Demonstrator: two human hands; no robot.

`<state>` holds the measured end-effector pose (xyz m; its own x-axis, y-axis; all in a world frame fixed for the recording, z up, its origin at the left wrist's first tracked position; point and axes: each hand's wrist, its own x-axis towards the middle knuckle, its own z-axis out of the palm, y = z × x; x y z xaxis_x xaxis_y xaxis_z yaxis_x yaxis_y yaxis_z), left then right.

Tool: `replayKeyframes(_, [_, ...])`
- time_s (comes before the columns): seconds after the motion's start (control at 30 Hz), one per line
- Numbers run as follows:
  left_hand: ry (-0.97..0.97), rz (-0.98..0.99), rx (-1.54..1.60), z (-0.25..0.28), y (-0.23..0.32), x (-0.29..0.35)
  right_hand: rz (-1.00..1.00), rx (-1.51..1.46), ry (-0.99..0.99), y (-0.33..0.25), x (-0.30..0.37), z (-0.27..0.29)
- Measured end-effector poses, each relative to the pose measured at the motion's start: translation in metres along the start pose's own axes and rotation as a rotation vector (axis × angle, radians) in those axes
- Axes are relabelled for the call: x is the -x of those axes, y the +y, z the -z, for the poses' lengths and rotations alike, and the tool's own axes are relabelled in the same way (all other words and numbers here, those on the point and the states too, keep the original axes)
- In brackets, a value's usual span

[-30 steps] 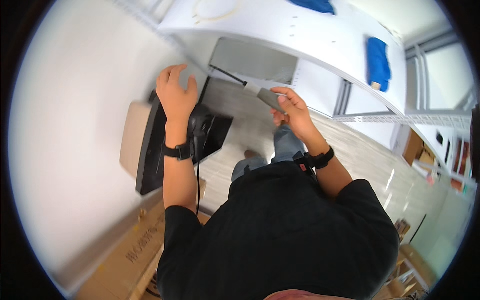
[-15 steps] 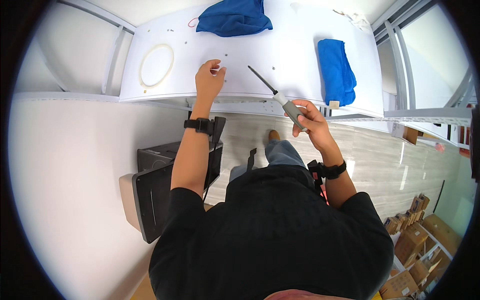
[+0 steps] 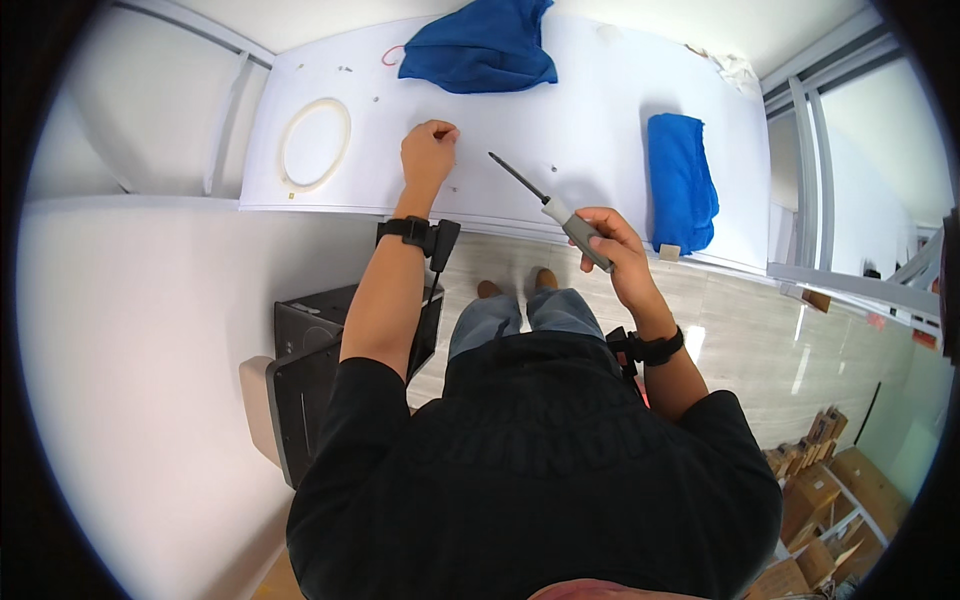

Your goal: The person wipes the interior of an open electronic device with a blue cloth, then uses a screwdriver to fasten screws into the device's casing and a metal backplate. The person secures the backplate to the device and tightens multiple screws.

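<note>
My right hand (image 3: 612, 245) is wrapped round the grey handle of a screwdriver (image 3: 564, 217), whose dark shaft points up and left over the white table (image 3: 600, 120). My left hand (image 3: 428, 153) is over the table with its thumb and fingers pressed together. Whatever is between its fingertips, if anything, is hidden or too small to name. Close by on the table is a small metal piece (image 3: 455, 189). A similar piece (image 3: 554, 168) stands to the right, beyond the screwdriver.
A pale ring (image 3: 286, 160) lies at the table's left. A blue cloth bag (image 3: 480, 50) is at the back, a folded blue cloth (image 3: 680, 180) at the right. White crumpled material (image 3: 735, 68) sits far right. Grey frame posts (image 3: 806, 150) flank the table.
My left hand's fingers have come together near where a small metal piece stood. The screwdriver remains in my right hand, slightly lower in view. The whole view has shifted a little.
</note>
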<state>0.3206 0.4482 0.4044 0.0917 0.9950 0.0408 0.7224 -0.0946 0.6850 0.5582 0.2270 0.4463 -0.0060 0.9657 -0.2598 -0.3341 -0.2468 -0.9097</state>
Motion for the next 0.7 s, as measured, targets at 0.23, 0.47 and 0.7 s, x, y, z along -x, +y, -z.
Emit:
replayKeyframes(0.23, [-0.074,0.390,0.950,0.075,-0.012,0.076,-0.059,0.061,-0.206,-0.009,-0.035,-0.043])
replayKeyframes(0.47, [0.228,0.585,1.327,0.135,-0.067,0.191,-0.180,0.217,-0.561,0.020,-0.054,-0.107])
replayKeyframes(0.7, [0.482,0.614,1.395,0.160,-0.099,0.297,-0.304,0.314,-0.797,0.048,-0.027,-0.166])
